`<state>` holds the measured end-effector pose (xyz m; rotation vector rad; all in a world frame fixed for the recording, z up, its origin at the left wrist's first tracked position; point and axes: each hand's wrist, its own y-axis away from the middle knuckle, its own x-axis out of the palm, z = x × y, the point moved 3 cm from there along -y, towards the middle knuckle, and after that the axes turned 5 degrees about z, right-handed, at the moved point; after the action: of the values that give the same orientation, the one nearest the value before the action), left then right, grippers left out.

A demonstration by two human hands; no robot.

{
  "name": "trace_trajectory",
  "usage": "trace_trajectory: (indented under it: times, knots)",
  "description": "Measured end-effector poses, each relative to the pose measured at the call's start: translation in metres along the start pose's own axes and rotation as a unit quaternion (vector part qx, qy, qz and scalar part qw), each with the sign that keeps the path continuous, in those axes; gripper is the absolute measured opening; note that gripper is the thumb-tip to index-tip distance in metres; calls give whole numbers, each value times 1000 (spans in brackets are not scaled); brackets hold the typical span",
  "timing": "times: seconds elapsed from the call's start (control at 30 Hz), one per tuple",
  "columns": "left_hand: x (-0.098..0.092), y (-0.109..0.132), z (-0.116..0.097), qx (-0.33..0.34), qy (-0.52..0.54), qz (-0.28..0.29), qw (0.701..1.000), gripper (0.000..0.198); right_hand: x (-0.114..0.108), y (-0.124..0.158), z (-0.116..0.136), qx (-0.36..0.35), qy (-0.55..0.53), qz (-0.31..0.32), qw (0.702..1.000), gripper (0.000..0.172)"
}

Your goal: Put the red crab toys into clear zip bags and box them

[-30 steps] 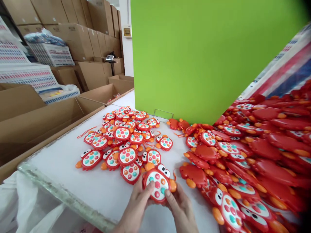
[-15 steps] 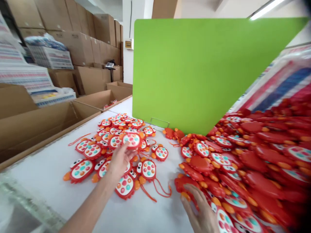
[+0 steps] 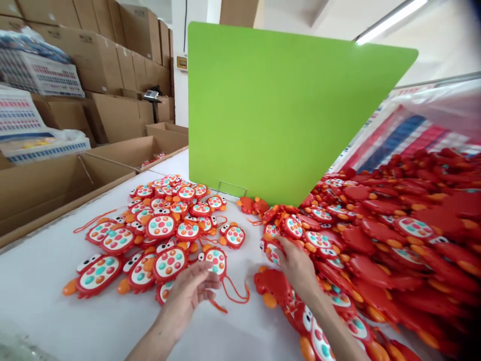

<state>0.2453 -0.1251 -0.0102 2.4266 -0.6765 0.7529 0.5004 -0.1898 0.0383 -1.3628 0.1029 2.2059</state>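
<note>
My left hand hovers at the near side of the left group, fingers loosely curved and apart, holding nothing. Just beyond its fingertips lies a red crab-shaped pop toy with a white face, coloured bubbles and an orange cord. At the edge of the right heap, my right hand has its fingers closed on another crab-shaped pop toy, its bubbled side partly showing. Below that hand, a face-down red toy rests on the white table. Many toys in the left group lie bubble side up.
A large heap of the same toys covers the right side. An upright green board stands at the back, a wire stand at its foot. Open cardboard boxes line the left table edge. Stacked cartons rise behind.
My left hand has let go of a toy on the left group and drawn back nearer. My right hand has reached forward and closed on a toy. The view has turned right.
</note>
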Motion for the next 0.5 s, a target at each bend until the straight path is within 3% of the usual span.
trace_trajectory:
  times: [0.07, 0.13, 0.23, 0.3, 0.5]
  knots:
    - [8, 3, 11, -8, -17, 40, 999, 35, -12, 8, 6, 1, -53, -18, 998, 39]
    - [20, 6, 22, -19, -24, 79, 996, 37, -15, 24, 15, 22, -188, -9, 982, 46]
    - [37, 13, 32, -21, -23, 119, 992, 42, 4, 55, 30, 96, -451, 39, 886, 51]
    - [40, 18, 34, -18, -31, 114, 993, 45, 21, 75, 39, 136, -535, 56, 832, 51]
    - [19, 24, 32, -40, -91, 31, 995, 55, 51, 105, 49, 201, -599, 116, 766, 43]
